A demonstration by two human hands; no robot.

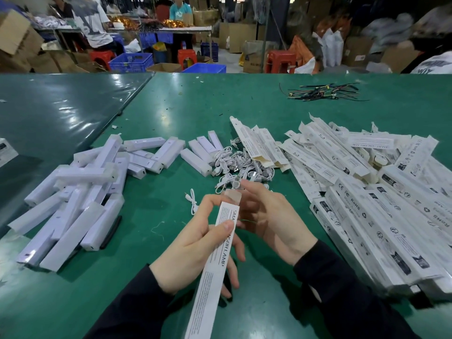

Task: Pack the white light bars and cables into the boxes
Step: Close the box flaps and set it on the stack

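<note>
My left hand (195, 245) grips a long white box (210, 277) printed "SMART SENSOR LAMP", thumb across its front, the box tilted away from me. My right hand (269, 216) is at the box's open top end (233, 195), its fingers curled around the flap; a small white cable (236, 183) sits at its fingertips. A heap of white light bars (80, 189) lies to the left on the green table (171, 108). A tangle of white cables (242, 165) lies in the middle. One loose cable (193, 200) lies near my left hand.
Stacks of printed white boxes (367, 187) fill the right side. Several short light bars (203, 152) lie beside the cables. A bundle of dark wires (322, 91) lies far right. Beyond the table stand blue crates (132, 62), red stools, cardboard boxes and seated people.
</note>
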